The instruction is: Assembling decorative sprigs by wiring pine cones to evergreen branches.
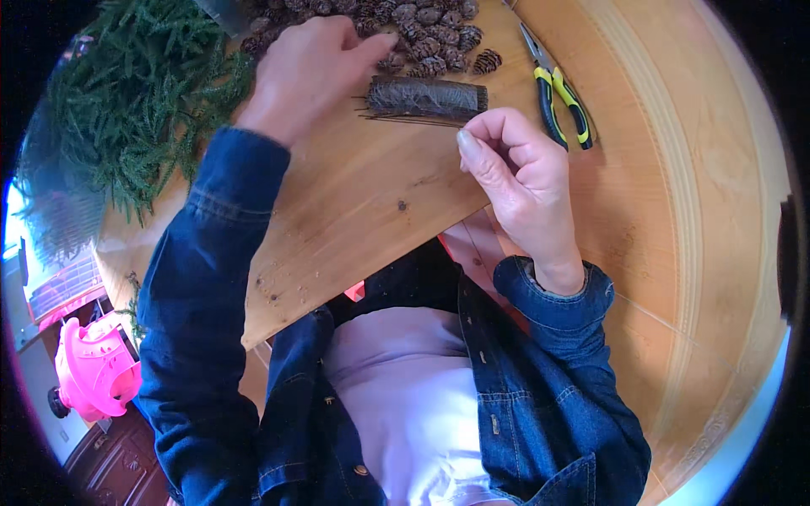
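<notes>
Pine cones (430, 38) lie heaped at the upper middle of the frame, where I see the left hand (316, 72) over them, its fingertips too blurred and hidden for me to tell its grip. Right of centre, the right hand (527, 173) has thumb and forefinger pinched closed, whatever may be between them too small for me to make out, near a dark roll (428, 97) on the worktop (363, 194), with pliers (554, 84) at the upper right.
</notes>
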The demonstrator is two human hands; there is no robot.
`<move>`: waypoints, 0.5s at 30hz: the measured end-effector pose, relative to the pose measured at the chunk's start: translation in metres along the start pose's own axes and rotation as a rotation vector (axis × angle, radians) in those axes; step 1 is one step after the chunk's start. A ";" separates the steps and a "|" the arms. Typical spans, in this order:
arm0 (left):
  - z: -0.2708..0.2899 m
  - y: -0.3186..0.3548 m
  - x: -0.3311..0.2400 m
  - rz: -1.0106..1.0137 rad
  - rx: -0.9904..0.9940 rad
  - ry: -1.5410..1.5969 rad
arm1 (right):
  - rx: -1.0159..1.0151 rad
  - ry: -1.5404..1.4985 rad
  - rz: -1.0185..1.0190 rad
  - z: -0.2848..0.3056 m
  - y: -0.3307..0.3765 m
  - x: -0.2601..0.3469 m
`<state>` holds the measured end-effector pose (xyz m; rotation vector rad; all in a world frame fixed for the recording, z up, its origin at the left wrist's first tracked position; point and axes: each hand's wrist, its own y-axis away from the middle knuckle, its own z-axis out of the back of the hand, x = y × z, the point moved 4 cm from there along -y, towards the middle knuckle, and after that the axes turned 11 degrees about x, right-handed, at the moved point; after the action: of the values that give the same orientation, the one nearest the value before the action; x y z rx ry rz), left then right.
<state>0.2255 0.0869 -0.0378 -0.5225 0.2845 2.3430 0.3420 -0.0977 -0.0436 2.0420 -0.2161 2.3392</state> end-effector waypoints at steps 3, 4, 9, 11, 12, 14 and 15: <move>-0.009 -0.008 -0.008 0.019 0.078 -0.080 | -0.003 0.025 -0.031 0.002 0.002 0.001; -0.013 -0.011 -0.009 0.011 0.125 -0.036 | -0.003 0.026 -0.033 0.002 0.002 0.001; -0.022 -0.020 0.020 -0.047 0.103 0.182 | 0.004 0.028 -0.010 -0.003 0.000 0.004; -0.020 -0.019 0.016 -0.018 0.143 0.207 | -0.013 0.007 -0.001 -0.002 0.001 0.002; -0.013 -0.013 0.010 0.014 0.179 0.227 | 0.003 -0.001 0.002 -0.004 0.001 0.003; 0.002 0.000 0.013 0.069 0.204 0.245 | -0.030 0.004 0.030 -0.005 0.004 0.006; 0.005 0.004 0.013 0.043 0.202 0.290 | -0.057 0.010 0.039 -0.005 0.006 0.007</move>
<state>0.2128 0.0938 -0.0385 -0.7619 0.6652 2.2435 0.3351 -0.1031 -0.0377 2.0182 -0.3211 2.3368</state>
